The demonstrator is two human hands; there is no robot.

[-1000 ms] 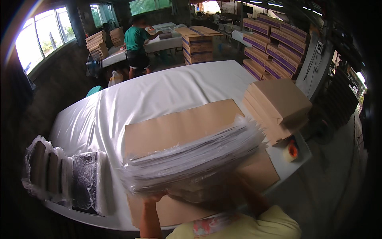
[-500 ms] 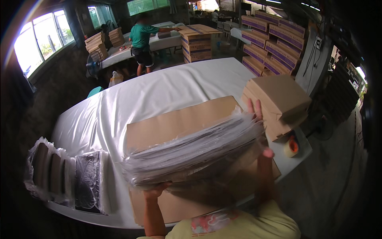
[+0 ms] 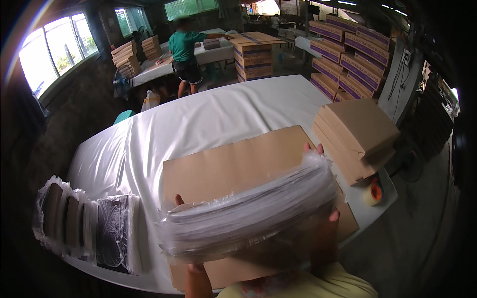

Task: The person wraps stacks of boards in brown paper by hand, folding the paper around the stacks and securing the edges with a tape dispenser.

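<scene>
Between my hands is a thick stack of plastic-wrapped sheets (image 3: 248, 211), tilted, with its layered edges showing and blurred by motion. My left hand (image 3: 195, 267) grips the left end; one finger shows at the far edge, and the rest is mostly hidden below. On the right end my right hand (image 3: 334, 215) is closed, its fingertips over the far corner. Beneath the stack lies a large flat sheet of brown cardboard (image 3: 238, 161). Whether the stack touches it I cannot tell.
More plastic-wrapped packs (image 3: 114, 231) stand at the table's left. Folded brown cartons (image 3: 355, 129) and a tape roll (image 3: 372, 192) are at the right of the white-covered table (image 3: 198, 119). Farther back, a person in green (image 3: 185, 52) stands by stacked boxes (image 3: 253, 57).
The stack has come slightly nearer me and tipped, showing more of its layered edge. A left finger now shows at its far edge. The whole view has shifted slightly.
</scene>
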